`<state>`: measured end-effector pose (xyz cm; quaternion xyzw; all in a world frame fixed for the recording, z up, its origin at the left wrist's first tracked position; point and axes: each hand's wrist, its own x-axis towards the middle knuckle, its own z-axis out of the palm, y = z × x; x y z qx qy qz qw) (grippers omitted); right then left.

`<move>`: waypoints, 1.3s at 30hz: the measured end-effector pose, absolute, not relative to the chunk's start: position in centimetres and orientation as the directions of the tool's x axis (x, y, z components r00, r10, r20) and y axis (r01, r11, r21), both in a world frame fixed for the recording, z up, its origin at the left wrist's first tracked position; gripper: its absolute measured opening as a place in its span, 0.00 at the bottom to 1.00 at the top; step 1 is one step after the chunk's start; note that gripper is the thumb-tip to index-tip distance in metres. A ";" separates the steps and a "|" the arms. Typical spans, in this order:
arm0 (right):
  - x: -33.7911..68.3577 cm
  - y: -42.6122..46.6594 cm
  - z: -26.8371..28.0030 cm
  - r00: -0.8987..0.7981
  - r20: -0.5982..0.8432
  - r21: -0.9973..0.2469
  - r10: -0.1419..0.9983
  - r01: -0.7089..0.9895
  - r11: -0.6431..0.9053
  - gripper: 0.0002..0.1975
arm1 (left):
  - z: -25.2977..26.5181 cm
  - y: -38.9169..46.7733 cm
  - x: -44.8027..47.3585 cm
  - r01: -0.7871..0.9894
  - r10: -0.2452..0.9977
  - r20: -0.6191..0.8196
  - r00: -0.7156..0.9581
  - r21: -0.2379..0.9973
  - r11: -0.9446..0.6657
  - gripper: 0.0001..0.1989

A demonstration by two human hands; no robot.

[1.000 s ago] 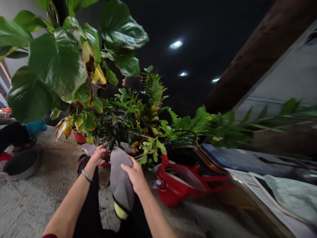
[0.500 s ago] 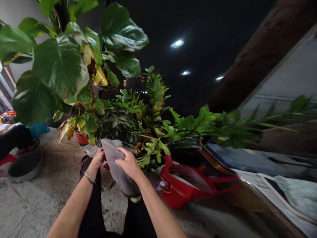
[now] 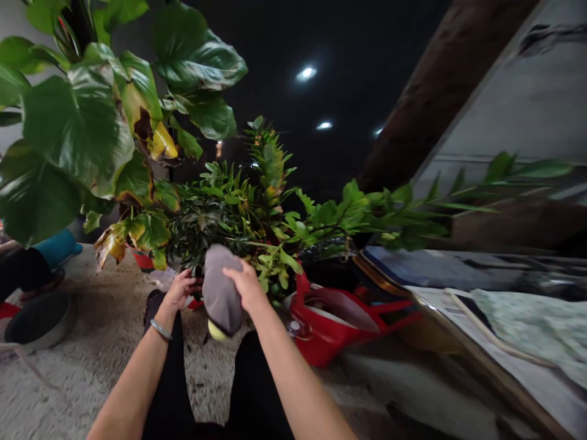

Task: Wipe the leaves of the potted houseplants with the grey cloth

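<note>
My right hand [image 3: 247, 285] grips a grey cloth item [image 3: 222, 292] at its right edge, thumb across the face. It is soft and oval, with a pale yellow-green patch at the lower end, and looks like a sock, though its kind is not certain. My left hand [image 3: 180, 290], with a bangle at the wrist, is just left of the cloth item, apart from it. Its fingers are partly spread and nothing shows in them. Both hands are above the floor between my dark-clad legs, in front of potted plants.
Large-leaved plants [image 3: 76, 122] rise at the left, with bushy greenery [image 3: 220, 208] ahead. A red bag [image 3: 321, 339] stands open on the right, near a surface with a patterned cloth [image 3: 527, 330]. At the left are a grey basin [image 3: 39, 327] and another person's dark-clothed leg [image 3: 27, 269].
My left hand has let go of the cloth item and its fingers have spread. The right hand has turned the cloth item more upright, yellow-green end down. The view has swung right.
</note>
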<state>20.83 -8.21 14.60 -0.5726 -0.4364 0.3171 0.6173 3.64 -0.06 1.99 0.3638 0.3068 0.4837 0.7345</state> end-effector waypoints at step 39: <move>21.7 -16.3 11.3 0.295 -0.195 -0.979 0.936 -0.118 -0.166 0.22 | -1.5 0.6 -0.3 -0.358 0.973 -0.214 -0.089 0.918 0.170 0.12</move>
